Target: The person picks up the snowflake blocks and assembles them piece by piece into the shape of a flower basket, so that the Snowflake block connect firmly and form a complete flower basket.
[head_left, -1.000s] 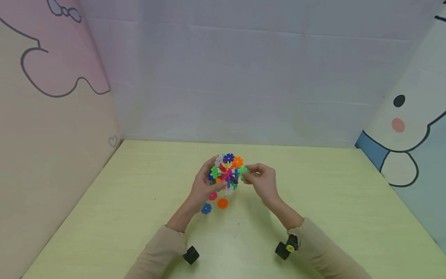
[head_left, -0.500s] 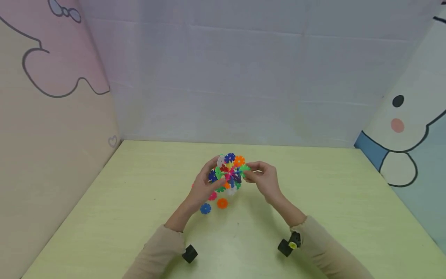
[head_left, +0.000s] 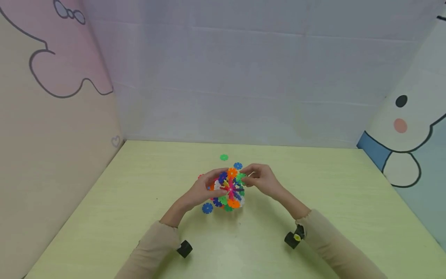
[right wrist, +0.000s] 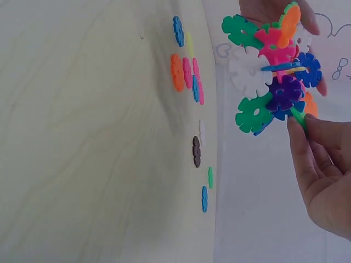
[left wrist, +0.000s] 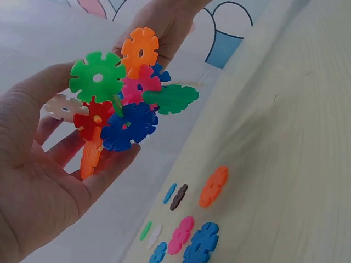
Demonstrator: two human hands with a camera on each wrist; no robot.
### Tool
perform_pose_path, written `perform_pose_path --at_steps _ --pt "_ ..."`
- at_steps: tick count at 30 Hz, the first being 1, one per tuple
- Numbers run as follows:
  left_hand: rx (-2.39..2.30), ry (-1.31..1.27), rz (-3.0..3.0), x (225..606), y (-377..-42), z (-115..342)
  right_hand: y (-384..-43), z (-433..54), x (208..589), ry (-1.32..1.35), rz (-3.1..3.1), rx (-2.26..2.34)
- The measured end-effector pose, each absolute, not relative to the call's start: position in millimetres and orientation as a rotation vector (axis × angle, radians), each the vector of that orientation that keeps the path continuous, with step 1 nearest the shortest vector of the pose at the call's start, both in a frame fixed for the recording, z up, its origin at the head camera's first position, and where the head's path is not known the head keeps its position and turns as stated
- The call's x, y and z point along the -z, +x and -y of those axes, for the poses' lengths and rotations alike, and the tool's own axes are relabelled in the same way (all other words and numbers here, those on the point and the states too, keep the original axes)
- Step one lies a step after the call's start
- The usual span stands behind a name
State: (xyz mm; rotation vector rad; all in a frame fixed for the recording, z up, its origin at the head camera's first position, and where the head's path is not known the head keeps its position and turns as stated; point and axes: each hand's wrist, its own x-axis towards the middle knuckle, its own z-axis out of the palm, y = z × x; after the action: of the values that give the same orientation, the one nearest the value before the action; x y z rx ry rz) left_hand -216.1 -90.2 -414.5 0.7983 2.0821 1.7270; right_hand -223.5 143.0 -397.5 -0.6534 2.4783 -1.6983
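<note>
One cluster of notched discs is held above the pale table, between the left hand and the right hand. It is gripped from its left side by the left hand, with the thumb laid along the near side and the fingers spread round the far side. By the right hand, a light green disc is pinched between thumb and fingertips at the cluster's right edge. The hands themselves are set apart, with only the cluster and that disc bridging the gap.

No clear long axis is shown by the cluster: it is roundish, with discs sticking out on every side. The relation that seems to matter most is therefore the line of the light green disc, which is seen nearly edge-on in the right wrist view and slanted from the fingertips toward the cluster. Its inner end is brought up against the other pieces; whether it is slotted into one cannot be told. More of the cluster is covered by the left hand, while only its right rim is neared by the right.

Beneath, loose pieces are scattered flat: a blue disc on the near side, and a small green disc on the far side.
</note>
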Motion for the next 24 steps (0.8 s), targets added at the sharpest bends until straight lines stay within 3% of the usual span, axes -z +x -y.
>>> perform_pose_path --at_steps 10,24 --pt "-1.821 0.619 -2.161 424.0 -220.4 103.0 -240.8 -144.1 400.4 -0.689 -2.41 1.669" --pt "-1.852 0.485 -2.184 429.1 -222.2 127.0 -312.0 -149.6 431.1 -0.418 -2.571 1.433"
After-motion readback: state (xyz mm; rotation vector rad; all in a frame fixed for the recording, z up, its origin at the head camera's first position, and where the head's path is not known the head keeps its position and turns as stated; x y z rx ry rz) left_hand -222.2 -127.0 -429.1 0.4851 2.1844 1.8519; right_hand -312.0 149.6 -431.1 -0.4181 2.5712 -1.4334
